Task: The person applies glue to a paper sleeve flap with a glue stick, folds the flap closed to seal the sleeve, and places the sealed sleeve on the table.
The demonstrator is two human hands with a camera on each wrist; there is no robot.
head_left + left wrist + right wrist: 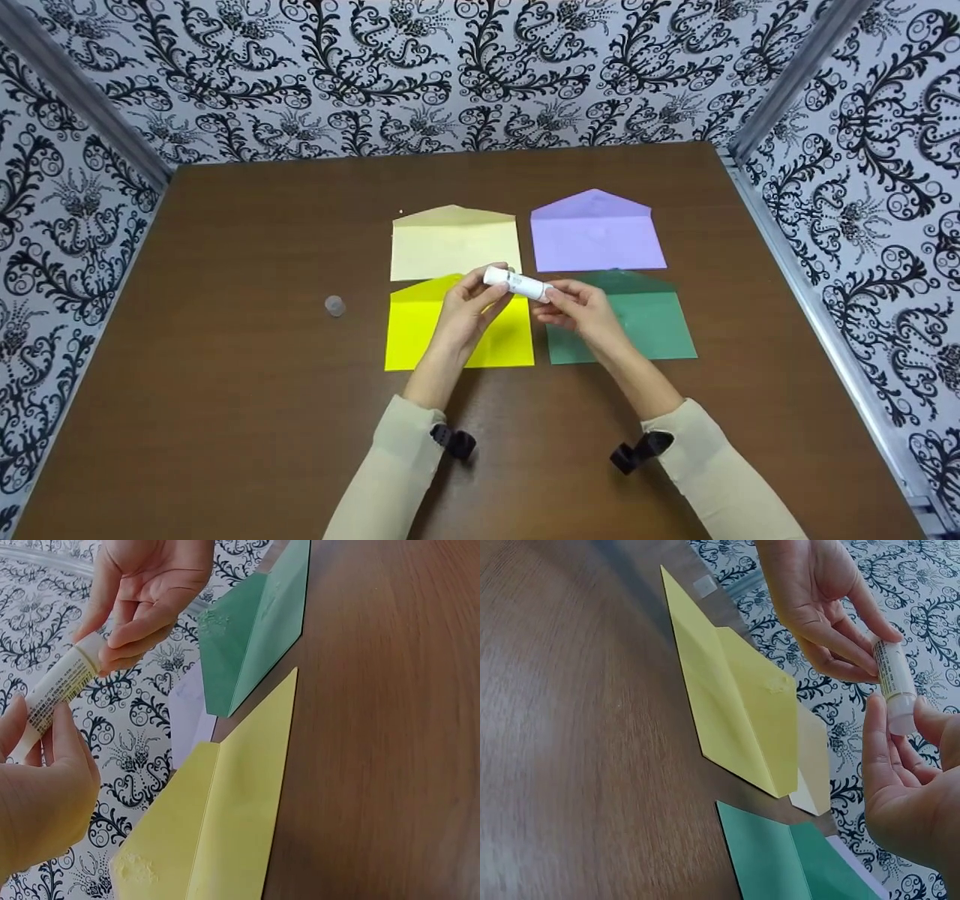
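A white glue stick is held tilted between both hands above the envelopes. My left hand pinches its printed tube near one end, thumb against the side. At the other end, fingers of my right hand grip the white base. Beneath the hands lie a yellow envelope and a green envelope, their flaps unfolded away from me. Whitish glue smears show on both flaps in the left wrist view. Behind them are a cream envelope and a purple envelope, also with flaps unfolded.
A small translucent cap sits on the brown table, left of the yellow envelope. Patterned walls border the table at the back and both sides. Tiny crumbs lie by the cream flap.
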